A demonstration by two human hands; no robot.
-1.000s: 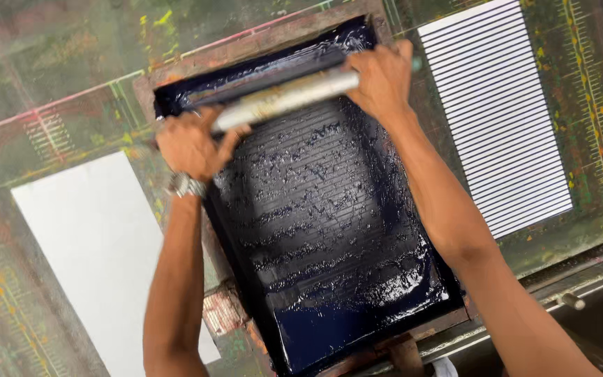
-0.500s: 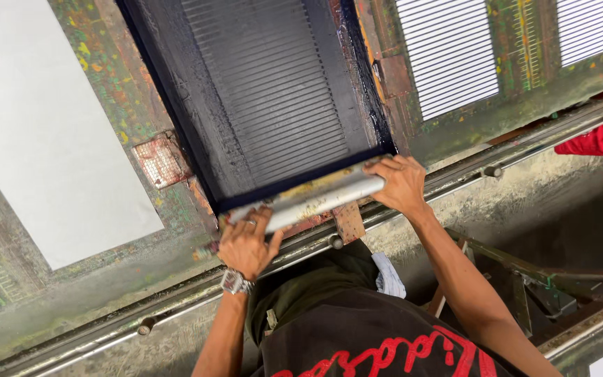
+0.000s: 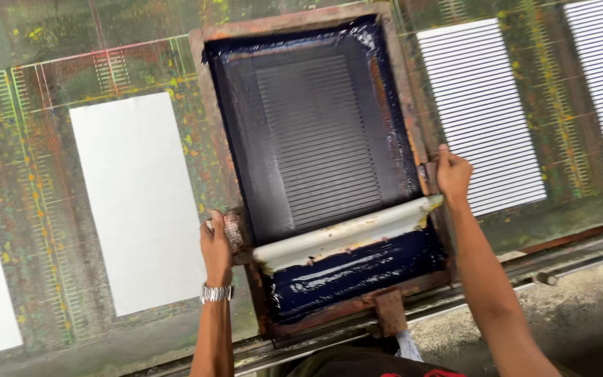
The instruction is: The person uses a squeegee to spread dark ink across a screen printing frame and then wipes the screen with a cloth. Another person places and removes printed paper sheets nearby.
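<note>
Dark blue ink coats one printing screen (image 3: 315, 153), wooden frame rusty brown, sitting at centre on the paint-flecked table (image 3: 43, 209). I count one squeegee (image 3: 347, 234), two blank white sheets at nine o'clock (image 3: 137, 202), two striped printed sheets at two o'clock (image 3: 479, 115). Half a second ago both hands gripped the squeegee; now it lies alone across the screen's near end, pale and ink-smeared. My left hand (image 3: 216, 248) curls around the frame's edge at eight o'clock, my right hand (image 3: 453, 174) clasps the edge at three o'clock.
</note>
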